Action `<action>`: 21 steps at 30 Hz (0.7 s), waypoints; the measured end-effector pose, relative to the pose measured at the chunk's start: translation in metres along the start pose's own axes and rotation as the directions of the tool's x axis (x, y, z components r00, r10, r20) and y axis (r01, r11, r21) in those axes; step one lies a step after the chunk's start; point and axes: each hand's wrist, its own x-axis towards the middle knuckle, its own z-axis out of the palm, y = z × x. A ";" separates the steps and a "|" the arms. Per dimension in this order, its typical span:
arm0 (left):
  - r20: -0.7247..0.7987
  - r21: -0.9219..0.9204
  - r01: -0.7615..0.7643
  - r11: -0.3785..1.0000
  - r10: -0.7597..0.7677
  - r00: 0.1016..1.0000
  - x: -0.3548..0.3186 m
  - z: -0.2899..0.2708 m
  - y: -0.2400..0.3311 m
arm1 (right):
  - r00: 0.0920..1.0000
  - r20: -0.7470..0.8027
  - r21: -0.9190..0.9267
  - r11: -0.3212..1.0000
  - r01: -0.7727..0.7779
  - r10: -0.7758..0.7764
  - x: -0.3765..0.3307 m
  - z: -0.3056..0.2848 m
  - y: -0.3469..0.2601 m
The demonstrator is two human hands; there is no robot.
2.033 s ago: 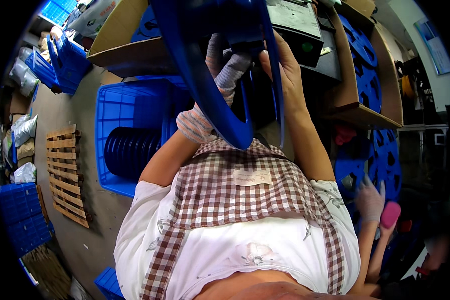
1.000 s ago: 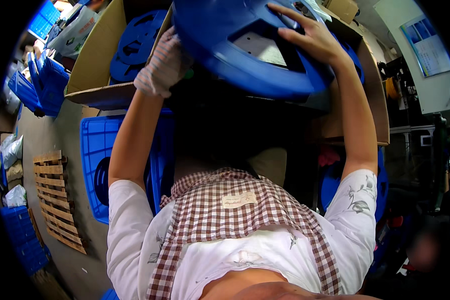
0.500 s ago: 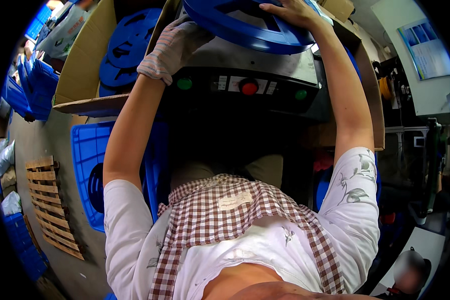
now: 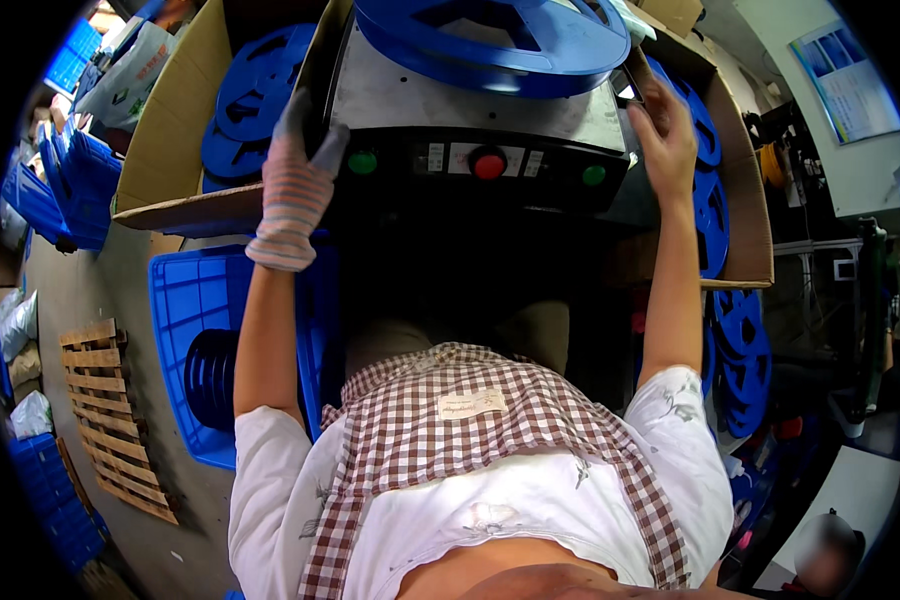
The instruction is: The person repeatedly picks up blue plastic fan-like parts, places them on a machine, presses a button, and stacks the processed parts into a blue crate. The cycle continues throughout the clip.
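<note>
A blue plastic reel (image 4: pixel 530 75) lies flat on the metal top of a machine (image 4: pixel 370 90) in front of me. The machine's front panel bears a red button (image 4: pixel 488 166) between two green buttons (image 4: pixel 362 162). My left hand (image 4: pixel 298 180), in a striped knit glove, is at the machine's left side, thumb apart from the stretched fingers. Bare, my right hand (image 4: pixel 667 135) is at the right side, its thumb apart and its fingertips partly hidden by the machine's edge. Both hands are off the reel and hold nothing that I can see.
Cardboard boxes with blue reels flank the machine, one at left (image 4: pixel 185 205) and one at right (image 4: pixel 745 200). A blue crate (image 4: pixel 195 275) with dark discs stands below left. Farther left lies a wooden pallet (image 4: pixel 110 420). Another person (image 4: pixel 830 550) is at lower right.
Both hands have let go of the reel and come down toward me, to either side of the machine. The reel now rests on the machine's top.
</note>
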 end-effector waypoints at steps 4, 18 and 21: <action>0.106 0.375 0.079 0.923 -0.127 0.986 -0.028 0.010 -0.002 | 0.933 0.060 -0.097 0.932 -0.350 0.356 -0.085 0.005 0.049; 0.075 0.182 0.097 0.979 -0.112 0.991 -0.042 0.017 0.002 | 0.963 0.063 -0.076 0.964 -0.257 0.262 -0.103 0.022 0.039; 0.026 0.242 0.071 0.968 -0.079 0.997 -0.052 0.021 -0.002 | 0.952 0.056 -0.067 0.953 -0.296 0.300 -0.107 0.018 0.042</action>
